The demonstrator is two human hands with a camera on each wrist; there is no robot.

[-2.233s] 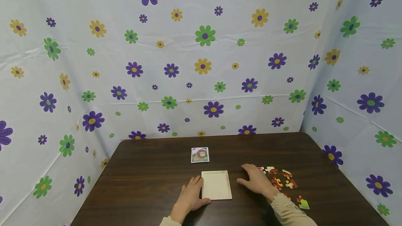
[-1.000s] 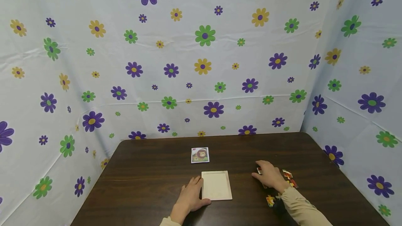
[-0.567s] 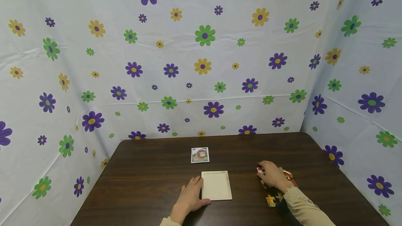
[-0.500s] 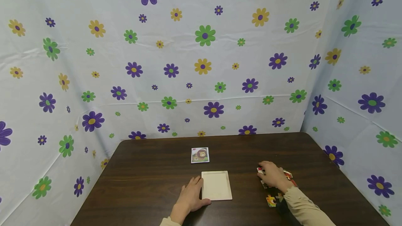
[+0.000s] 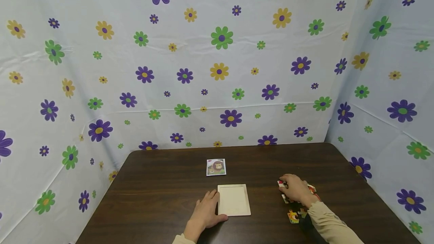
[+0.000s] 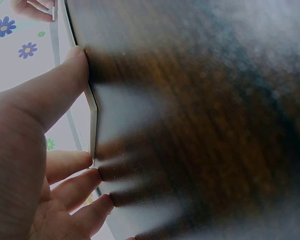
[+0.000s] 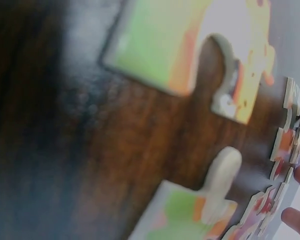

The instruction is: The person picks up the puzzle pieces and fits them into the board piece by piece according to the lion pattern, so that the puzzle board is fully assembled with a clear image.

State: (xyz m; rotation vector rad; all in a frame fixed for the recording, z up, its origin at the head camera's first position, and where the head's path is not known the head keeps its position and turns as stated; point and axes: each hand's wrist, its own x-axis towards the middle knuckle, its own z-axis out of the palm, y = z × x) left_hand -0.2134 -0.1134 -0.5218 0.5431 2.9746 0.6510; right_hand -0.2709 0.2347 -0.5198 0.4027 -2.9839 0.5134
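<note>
My left hand (image 5: 204, 211) rests against the left side and near corner of a shallow, square, pale wooden puzzle tray (image 5: 234, 200). Its thumb (image 6: 76, 62) touches the near edge, while the fingers lie spread along the left side. Farther right, my right hand (image 5: 295, 189) reaches low over a group of colourful jigsaw pieces. Its spread fingertips are right at the pieces' edges in the right wrist view, and the hand hides part of the group. A yellow-and-orange piece (image 5: 293, 217) lies nearer me, and a green-edged piece (image 7: 177, 212) shows in the right wrist view.
A small square picture card of a lion (image 5: 216, 167) lies behind the tray. Everything sits on a dark wood-grain table (image 5: 162, 183), with a flower-printed white sheet (image 5: 203, 55) hanging behind it and at both sides.
My right hand has moved right from beside the tray to over the jigsaw pieces, then shifted only slightly. The right forearm uncovered the yellow-and-orange piece. The left hand and tray have stayed put.
</note>
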